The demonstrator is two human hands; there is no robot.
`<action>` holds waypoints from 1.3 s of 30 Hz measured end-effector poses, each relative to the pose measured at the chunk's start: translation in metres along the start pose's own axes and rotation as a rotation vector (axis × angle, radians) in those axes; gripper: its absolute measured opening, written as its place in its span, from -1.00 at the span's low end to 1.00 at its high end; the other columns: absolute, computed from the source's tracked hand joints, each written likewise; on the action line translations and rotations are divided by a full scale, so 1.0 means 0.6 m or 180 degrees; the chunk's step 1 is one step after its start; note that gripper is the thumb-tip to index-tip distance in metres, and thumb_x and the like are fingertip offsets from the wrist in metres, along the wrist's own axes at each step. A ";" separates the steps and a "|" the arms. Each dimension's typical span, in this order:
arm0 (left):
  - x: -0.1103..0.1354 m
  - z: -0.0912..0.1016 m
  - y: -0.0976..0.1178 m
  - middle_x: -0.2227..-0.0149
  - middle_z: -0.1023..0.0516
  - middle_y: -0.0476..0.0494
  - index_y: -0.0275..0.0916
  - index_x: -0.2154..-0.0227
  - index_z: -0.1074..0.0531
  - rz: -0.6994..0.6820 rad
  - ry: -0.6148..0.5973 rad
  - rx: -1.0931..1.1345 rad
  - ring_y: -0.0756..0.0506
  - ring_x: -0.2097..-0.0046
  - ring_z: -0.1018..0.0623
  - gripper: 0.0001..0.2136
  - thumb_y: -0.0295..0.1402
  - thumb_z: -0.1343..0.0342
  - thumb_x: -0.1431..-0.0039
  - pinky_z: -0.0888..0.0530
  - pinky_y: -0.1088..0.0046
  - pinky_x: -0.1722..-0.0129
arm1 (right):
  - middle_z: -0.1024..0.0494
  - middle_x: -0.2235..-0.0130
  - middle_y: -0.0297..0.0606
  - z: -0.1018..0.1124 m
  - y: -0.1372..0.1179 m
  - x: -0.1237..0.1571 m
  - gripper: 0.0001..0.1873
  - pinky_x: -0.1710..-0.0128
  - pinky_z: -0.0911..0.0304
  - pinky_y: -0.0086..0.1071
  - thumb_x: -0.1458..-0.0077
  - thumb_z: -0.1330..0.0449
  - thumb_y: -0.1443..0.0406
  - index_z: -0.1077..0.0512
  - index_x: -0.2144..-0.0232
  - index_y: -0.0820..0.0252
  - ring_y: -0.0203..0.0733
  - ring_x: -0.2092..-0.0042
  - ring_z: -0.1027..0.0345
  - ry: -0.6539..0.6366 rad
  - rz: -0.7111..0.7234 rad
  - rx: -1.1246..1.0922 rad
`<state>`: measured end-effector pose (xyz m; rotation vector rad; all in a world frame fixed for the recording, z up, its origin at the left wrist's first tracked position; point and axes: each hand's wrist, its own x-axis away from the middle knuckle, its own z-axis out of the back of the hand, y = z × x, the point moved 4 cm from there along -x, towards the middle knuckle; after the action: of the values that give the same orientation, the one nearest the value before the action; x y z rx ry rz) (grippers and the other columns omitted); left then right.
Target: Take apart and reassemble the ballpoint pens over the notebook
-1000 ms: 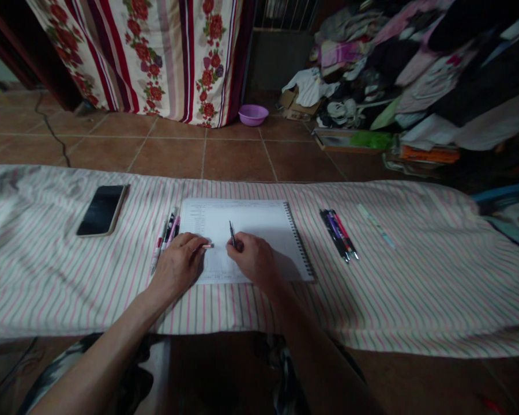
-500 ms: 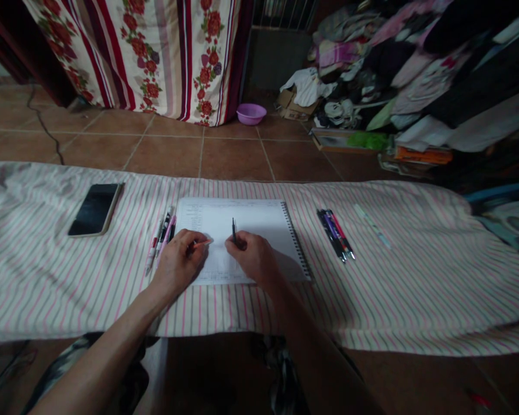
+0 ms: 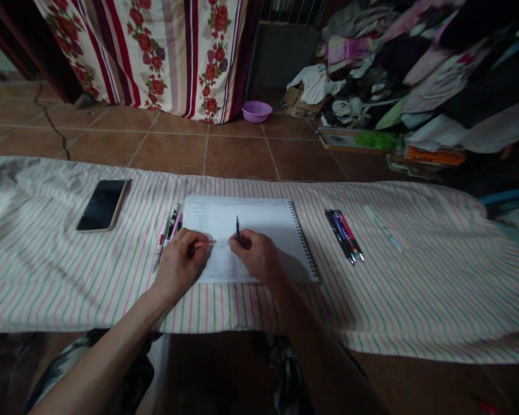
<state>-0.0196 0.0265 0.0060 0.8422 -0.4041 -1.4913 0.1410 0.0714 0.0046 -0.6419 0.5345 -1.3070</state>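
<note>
A spiral notebook (image 3: 268, 216) lies open on the striped cloth in front of me, its wire binding along the right edge. My left hand (image 3: 185, 252) rests on its left side, closed round a thin orange-red pen (image 3: 202, 244) whose clear tip points right. On the page, my right hand (image 3: 257, 251) pinches a dark pen (image 3: 237, 227), its back end sticking up; the writing tip is hidden by my fingers. Several pens (image 3: 172, 225) lie just left of the notebook, partly behind my left hand. Printed lines and small text show at the page's left.
A phone (image 3: 104, 206) lies at the left of the striped cloth (image 3: 398, 305). Right of the notebook are several pens (image 3: 345, 236) and a pale patterned strip, perhaps a ruler (image 3: 383, 226). Beyond, a purple basin (image 3: 256, 112) stands on the tiled floor beside a floral curtain (image 3: 173, 57).
The whole view has shifted slightly, so things sit a little further right. Both hands keep their grips and stay almost in place on the notebook.
</note>
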 end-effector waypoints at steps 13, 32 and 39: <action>0.000 0.000 -0.007 0.39 -0.39 -0.07 -0.22 0.25 -0.43 0.0113 -0.0056 0.0046 -0.03 0.38 -0.43 -0.80 -0.33 -0.03 -0.06 -0.38 0.40 0.39 | -0.45 0.59 -0.34 -0.004 -0.004 -0.001 -0.80 0.49 -0.08 -0.46 0.05 -0.07 0.24 -0.42 0.56 0.20 -0.30 0.52 -0.29 -0.0079 -0.0003 -0.0043; 0.000 0.008 -0.012 0.28 -0.43 -0.13 -0.21 0.30 -0.47 0.0106 0.0150 0.0364 -0.05 0.30 -0.49 -0.83 -0.36 -0.01 -0.08 -0.43 0.39 0.31 | -0.44 0.58 -0.34 -0.005 0.000 -0.002 -0.80 0.50 -0.06 -0.47 0.05 -0.07 0.22 -0.43 0.54 0.20 -0.31 0.52 -0.27 -0.0114 -0.0020 -0.0112; 0.010 -0.004 -0.014 0.44 -0.56 -0.08 -0.21 0.18 -0.37 0.0616 -0.0292 0.0754 -0.08 0.36 -0.56 -0.78 -0.29 0.04 -0.14 -0.44 0.41 0.33 | -0.44 0.57 -0.33 -0.006 0.001 -0.002 -0.81 0.49 -0.08 -0.46 0.05 -0.08 0.23 -0.41 0.55 0.21 -0.30 0.51 -0.28 -0.0130 -0.0032 -0.0188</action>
<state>-0.0230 0.0226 -0.0029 0.8950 -0.7214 -1.3213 0.1390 0.0723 0.0016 -0.7196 0.5387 -1.2888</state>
